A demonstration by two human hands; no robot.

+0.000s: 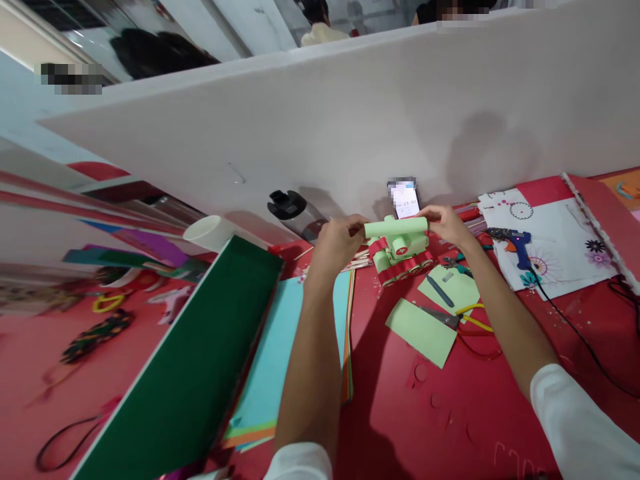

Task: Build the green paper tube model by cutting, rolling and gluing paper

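Note:
A light green paper tube (pixel 400 227) lies level across the top of a small green and red paper model tank (pixel 403 257). My left hand (pixel 341 237) pinches the tube's left end, with the thumb and fingers drawn together. At the opposite end, the fingertips of my right hand (pixel 449 224) are closed on the tube. Whether the tube touches the model beneath it, I cannot tell. The model stands on the red table (pixel 400 413). In front of it are light green paper sheets (pixel 420 332), yellow-handled scissors (pixel 450 319) and a dark pen (pixel 440 291).
A lit phone (pixel 404 199) leans on the white partition (pixel 320 127). A blue glue gun (pixel 521 248) with a trailing cord rests at right. Left are stacked coloured paper (pixel 270 353), a slanting green board (pixel 200 360), a dark-lidded bottle (pixel 295 210) and a white cup (pixel 207 231).

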